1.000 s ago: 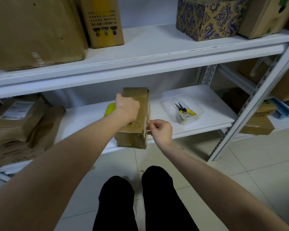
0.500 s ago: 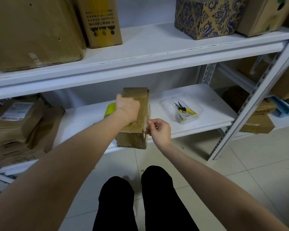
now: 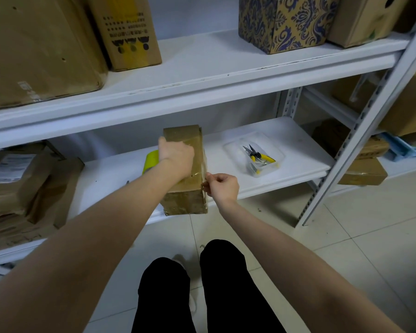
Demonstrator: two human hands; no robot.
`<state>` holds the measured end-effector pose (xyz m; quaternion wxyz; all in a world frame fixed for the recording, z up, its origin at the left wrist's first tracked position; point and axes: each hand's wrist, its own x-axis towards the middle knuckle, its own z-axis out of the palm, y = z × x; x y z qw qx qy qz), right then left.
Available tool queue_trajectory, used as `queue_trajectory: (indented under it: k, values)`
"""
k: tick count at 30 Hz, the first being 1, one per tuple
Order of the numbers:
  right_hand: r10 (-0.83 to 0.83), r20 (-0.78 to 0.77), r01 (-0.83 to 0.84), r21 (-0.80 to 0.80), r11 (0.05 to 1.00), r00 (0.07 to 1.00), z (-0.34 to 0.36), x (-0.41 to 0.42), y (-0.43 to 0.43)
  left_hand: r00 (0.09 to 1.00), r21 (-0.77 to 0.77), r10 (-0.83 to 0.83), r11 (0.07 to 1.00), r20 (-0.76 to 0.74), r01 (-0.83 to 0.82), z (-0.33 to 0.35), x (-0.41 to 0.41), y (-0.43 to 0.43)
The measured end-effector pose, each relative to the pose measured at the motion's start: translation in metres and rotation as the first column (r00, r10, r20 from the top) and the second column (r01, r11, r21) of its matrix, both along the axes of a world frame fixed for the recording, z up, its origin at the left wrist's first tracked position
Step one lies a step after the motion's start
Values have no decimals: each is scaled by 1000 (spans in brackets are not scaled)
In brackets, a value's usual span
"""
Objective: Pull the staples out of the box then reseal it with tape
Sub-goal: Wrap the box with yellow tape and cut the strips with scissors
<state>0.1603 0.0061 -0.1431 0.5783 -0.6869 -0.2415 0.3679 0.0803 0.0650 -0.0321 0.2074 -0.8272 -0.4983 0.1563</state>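
Both hands are at the box (image 3: 187,203). My right hand (image 3: 222,187) is the nearer one. Its fingertips (image 3: 208,180) are closed in a pinch on a small bit (image 3: 204,184) at the box's near right top edge. Whether that bit is a staple or a tape end is too small to tell. My left hand (image 3: 177,157) rests on the box top and holds it down. Its back hides the fingers, so I cannot tell whether they lie flat or curl.

The box lies lengthwise at the front edge of the lower shelf (image 3: 262,188), about midway along it, with its near face at the shelf lip.

Handling, as judged:
- Weight: probably light to moderate, since one hand appears enough to steady it.
- Surface: glossy brown tape covers most of the cardboard, so expect a slippery grip.
- Stiffness: firm at edges and corners, and likely to give at mid-panel.
- Hold: press down on the top near an edge, or span the two long sides. Avoid loading the centre of a panel.

Just left of the box and partly behind my left wrist stands a yellow-green tape roll (image 3: 151,159). Toward the right end of the shelf, a clear tray (image 3: 231,147) holds yellow-handled pliers (image 3: 259,157). Farther back, the upper shelf (image 3: 202,92) carries several cardboard boxes and one patterned box (image 3: 283,22).
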Motion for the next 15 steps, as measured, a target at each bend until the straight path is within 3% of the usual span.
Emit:
queue_trajectory:
  k: [3, 6, 15]
  values:
    - [55, -149, -69, -92, 993, 987, 6, 9, 6, 1000, -3, 6, 1000, -16, -6, -2, -1, 2]
    - [113, -192, -141, -135, 981, 975, 11, 15, 9, 1000, -8, 6, 1000, -29, -6, -2, -1, 1]
    - [280, 73, -243, -325, 914, 957, 6, 30, 5, 998, 16, -6, 1000, -58, 7, -3, 2, 1]
